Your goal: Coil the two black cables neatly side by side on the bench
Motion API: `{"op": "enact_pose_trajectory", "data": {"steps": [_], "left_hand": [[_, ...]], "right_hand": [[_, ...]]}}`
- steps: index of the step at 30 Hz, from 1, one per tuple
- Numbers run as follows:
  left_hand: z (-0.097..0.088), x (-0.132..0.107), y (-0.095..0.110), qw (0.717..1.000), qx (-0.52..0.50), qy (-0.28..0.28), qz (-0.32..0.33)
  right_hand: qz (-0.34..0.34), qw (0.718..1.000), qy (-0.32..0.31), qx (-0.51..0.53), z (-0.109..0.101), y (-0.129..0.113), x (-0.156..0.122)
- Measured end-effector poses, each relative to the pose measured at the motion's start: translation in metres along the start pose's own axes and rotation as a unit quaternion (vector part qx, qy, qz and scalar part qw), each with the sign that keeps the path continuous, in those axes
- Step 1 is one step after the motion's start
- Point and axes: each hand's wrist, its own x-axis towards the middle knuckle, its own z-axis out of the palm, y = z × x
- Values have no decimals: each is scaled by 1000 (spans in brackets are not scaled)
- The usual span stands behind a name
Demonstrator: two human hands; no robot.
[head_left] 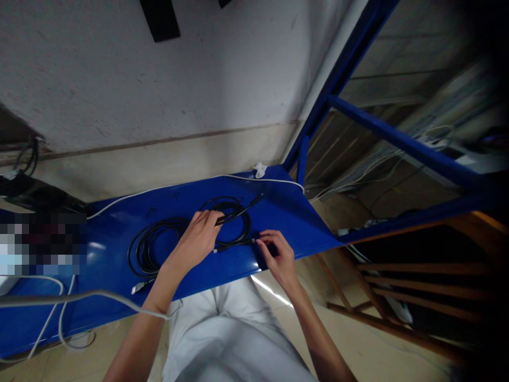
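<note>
My left hand (202, 233) is closed around part of a coiled black cable (248, 220), and a stretch with a dark plug end (257, 199) sticks out to the right past its fingers. Thumb and forefinger of my right hand (279, 253) pinch together at a thin black end of this cable, near the front edge of the blue table (294, 228). Left of my left hand lies a second, larger black cable coil (137, 246), partly covered by the wrist. Its silvery plug (139, 287) points toward the front edge.
A white cable (159, 189) runs along the back by the wall. Crumpled white paper (260, 170) lies at the back right. A thick grey cable (95, 293) crosses the left side above my forearm. Blue metal framing (397, 135) and a wooden chair (429, 292) stand to the right.
</note>
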Motion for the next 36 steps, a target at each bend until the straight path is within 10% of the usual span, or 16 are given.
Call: {"op": "enact_pose_trajectory", "data": {"steps": [12, 25, 36], "left_hand": [[-54, -70, -15, 954, 126, 257, -88], [24, -159, -47, 966, 230, 85, -81], [26, -170, -45, 975, 180, 74, -110]], "right_hand": [[-37, 995, -61, -64, -15, 22, -4], [-127, 975, -153, -96, -38, 36, -16], [-95, 987, -126, -13, -28, 14, 5]]}}
